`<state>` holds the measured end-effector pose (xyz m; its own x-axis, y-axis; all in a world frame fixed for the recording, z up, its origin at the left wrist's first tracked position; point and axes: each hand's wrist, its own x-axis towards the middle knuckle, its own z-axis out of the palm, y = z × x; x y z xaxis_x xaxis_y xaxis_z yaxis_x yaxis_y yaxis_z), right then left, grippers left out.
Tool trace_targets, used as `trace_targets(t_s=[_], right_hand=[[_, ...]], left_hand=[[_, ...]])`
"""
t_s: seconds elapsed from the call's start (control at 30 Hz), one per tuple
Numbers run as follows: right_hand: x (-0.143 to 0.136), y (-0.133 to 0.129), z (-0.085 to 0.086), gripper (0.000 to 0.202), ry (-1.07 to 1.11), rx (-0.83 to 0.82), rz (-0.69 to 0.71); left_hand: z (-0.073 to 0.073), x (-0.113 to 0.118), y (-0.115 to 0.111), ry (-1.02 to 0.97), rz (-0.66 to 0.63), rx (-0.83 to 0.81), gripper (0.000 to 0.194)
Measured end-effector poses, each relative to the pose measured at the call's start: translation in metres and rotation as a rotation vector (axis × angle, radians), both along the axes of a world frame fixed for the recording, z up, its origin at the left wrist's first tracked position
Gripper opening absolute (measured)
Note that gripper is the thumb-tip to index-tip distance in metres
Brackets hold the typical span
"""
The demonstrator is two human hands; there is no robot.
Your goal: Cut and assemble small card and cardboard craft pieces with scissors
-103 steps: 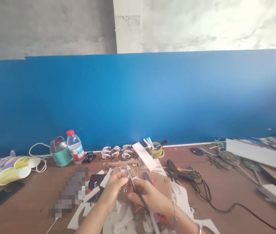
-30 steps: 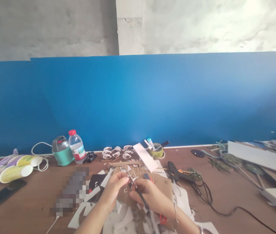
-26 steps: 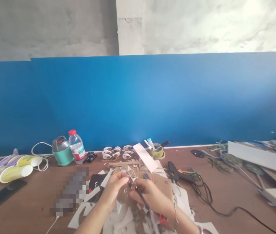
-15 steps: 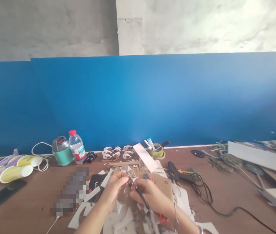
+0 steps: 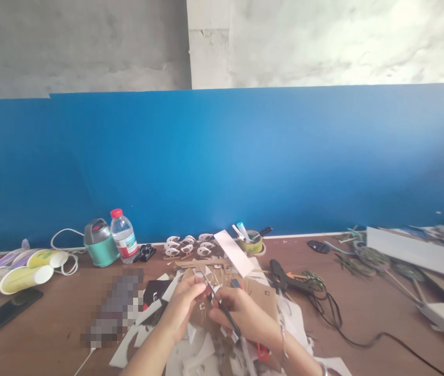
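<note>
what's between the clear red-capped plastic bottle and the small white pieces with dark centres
In the head view, a small black object, too unclear to name, lies on the brown tabletop between them.

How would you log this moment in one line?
right hand: gripping slim dark tool | left hand: pinched near it, contents unclear | below: white scraps | beyond: white strip

A brown table bears white scraps, a red-capped bottle and cups lying on their sides.
</note>
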<state>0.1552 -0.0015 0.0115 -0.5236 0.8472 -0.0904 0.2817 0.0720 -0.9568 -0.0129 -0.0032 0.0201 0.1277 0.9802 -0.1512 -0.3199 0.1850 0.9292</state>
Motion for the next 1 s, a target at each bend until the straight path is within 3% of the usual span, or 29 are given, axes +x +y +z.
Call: trace_targets(t_s=[0.37, 0.77, 1.0], right_hand=[[0.0061, 0.0008, 0.0018, 0.012, -0.013, -0.002, 0.042], [0.0051, -0.0001, 0.0054, 0.012, -0.002, -0.01, 0.02], [0.0039, -0.0014, 0.0065, 0.01, -0.004, 0.001, 0.015]], left_hand=[[0.0028, -0.0017, -0.0004, 0.0, -0.073, -0.016, 0.013], [-0.0023, -0.0024, 0.0021, -0.02, -0.017, -0.013, 0.019], [0.0032, -0.0003, 0.0001, 0.053, -0.036, 0.01, 0.016]])
